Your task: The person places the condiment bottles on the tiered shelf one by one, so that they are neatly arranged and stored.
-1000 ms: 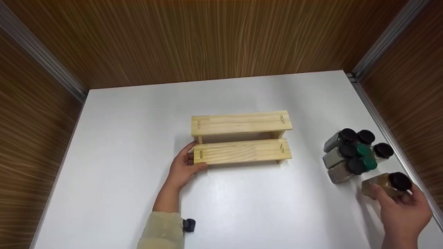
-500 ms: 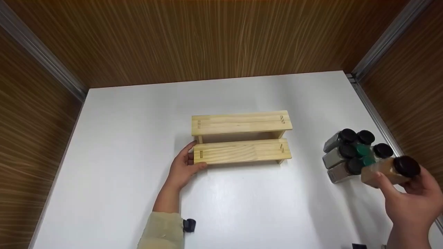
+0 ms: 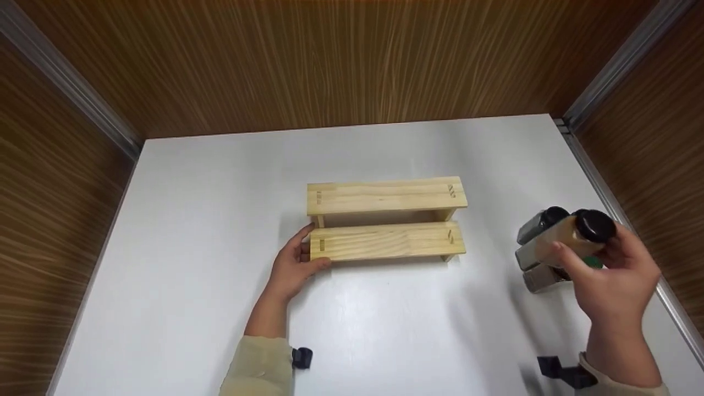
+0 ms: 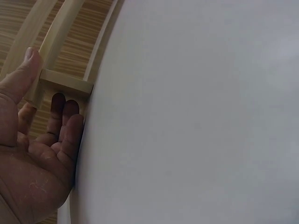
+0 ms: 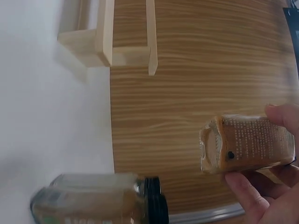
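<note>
A two-step wooden spice rack [image 3: 388, 242] stands on the white table. My left hand [image 3: 290, 269] grips the left end of its lower step. In the left wrist view the thumb [image 4: 23, 77] lies along the step's front edge, and the other fingers curl beside the leg. My right hand [image 3: 619, 280] holds a glass spice jar [image 3: 561, 242] of tan powder with a black lid, raised and tilted over the other jars. The right wrist view shows printed text on this held jar [image 5: 252, 142]. Its lid is hidden there.
Several spice jars [image 3: 536, 228] with black or green lids stand grouped at the table's right, partly hidden by the held jar. Wood-grain panels [image 3: 341, 66] enclose the back and sides. Metal rails [image 3: 591, 170] run along the panels.
My right hand has lifted the spice jar from beside the group and carried it up and left, now over the other jars. The left hand and the rack have stayed put.
</note>
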Tool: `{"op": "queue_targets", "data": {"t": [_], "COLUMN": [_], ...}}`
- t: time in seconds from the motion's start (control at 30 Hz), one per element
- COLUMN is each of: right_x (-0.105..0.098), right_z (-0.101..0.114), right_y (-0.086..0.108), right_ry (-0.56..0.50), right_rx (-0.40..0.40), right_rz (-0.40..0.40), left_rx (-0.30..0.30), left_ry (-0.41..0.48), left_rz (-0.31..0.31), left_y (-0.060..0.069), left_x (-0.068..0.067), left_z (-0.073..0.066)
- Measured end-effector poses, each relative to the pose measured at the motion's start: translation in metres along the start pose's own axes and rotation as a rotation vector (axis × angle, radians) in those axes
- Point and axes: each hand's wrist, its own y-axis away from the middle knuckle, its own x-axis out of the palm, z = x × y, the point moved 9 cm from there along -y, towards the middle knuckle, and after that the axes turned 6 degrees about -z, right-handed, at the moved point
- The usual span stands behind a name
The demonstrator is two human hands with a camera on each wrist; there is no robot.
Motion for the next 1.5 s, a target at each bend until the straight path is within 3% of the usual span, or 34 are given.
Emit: {"op": "queue_targets", "data": {"t": [0.37, 0.6, 0.83, 1.07, 1.5], "right_x": [0.057, 0.092, 0.130, 0.158, 0.208], "right_z": [0.025, 0.041, 0.047, 0.059, 0.081], "right_y": [0.008, 0.017, 0.024, 0.033, 0.050], "right_ry": [-0.013, -0.108, -0.160, -0.171, -0.174], "right_rx": [-0.064, -0.117, -0.132, -0.198, -0.192], "right_rz": [0.127, 0.208, 0.253, 0.298, 0.423], "left_rx": [-0.011, -0.013, -0.001, 0.000, -0.001], "left_ry": [-0.019, 0.025, -0.002, -0.011, 0.003], "left_rz": [-0.009, 0.000, -0.007, -0.001, 0.009], "left_y": [0.002, 0.003, 0.004, 0.003, -0.001], "left_x": [0.000, 0.001, -0.002, -0.001, 0.002], "left_z": [-0.001, 0.001, 0.003, 0.003, 0.002]}}
